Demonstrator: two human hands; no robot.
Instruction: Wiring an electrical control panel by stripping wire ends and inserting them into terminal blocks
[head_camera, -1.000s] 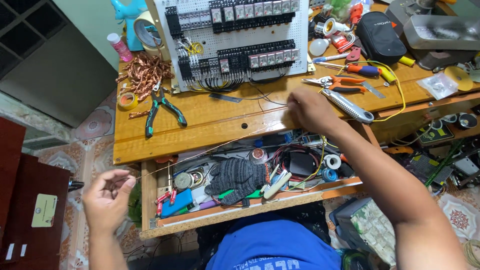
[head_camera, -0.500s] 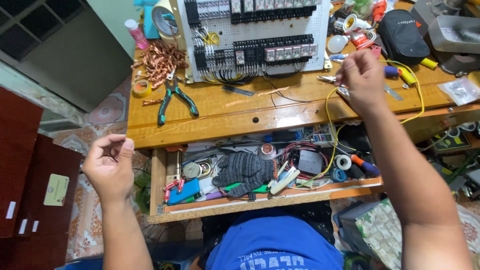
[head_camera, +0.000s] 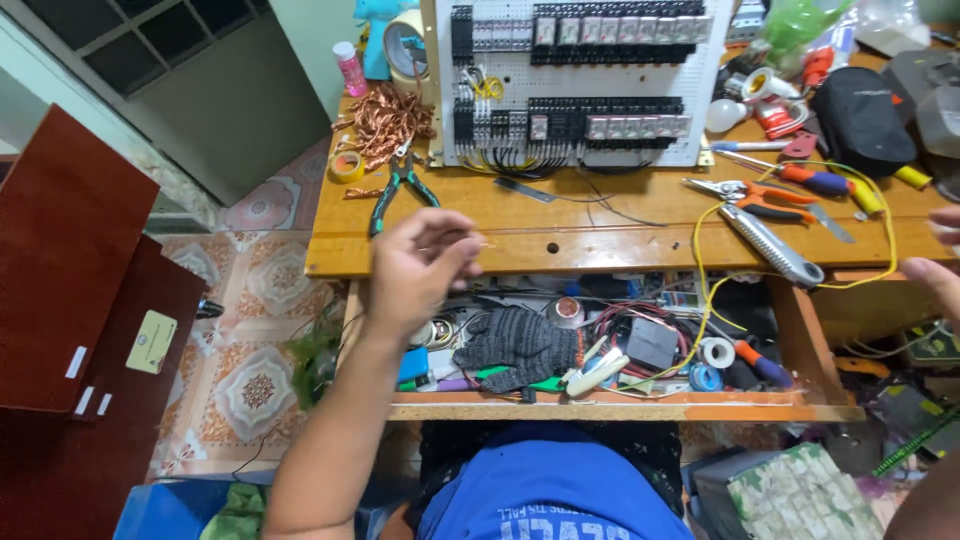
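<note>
Head view, looking down over a wooden workbench (head_camera: 620, 215) with an open drawer (head_camera: 620, 408) beneath its front edge. Standing at the back of the bench, a white perforated panel (head_camera: 575, 80) carrying rows of black relays and terminal blocks. Right of it, a black pouch (head_camera: 865, 120). Lying in the drawer among loose parts, a dark knit glove (head_camera: 520, 345). On the left end of the bench, a heap of copper wire offcuts (head_camera: 385, 120), with green-handled pliers (head_camera: 395, 195) just beside it toward the front. On the right half, a grey utility knife (head_camera: 770, 245) and orange-handled pliers (head_camera: 755, 195) close together.

Left hand (head_camera: 415, 270) raised in front of the bench's front edge, fingers curled, thumb and forefinger pinched narrow on the end of a thin wire (head_camera: 478, 240) with its tip poking out to the right; too fine to follow further. Right hand (head_camera: 935, 275) mostly cut off at the frame's right edge, only fingertips showing, so cannot tell its grip. Close to those fingertips, a yellow wire (head_camera: 715, 235) looping across the right side of the bench and trailing down into the drawer.
</note>
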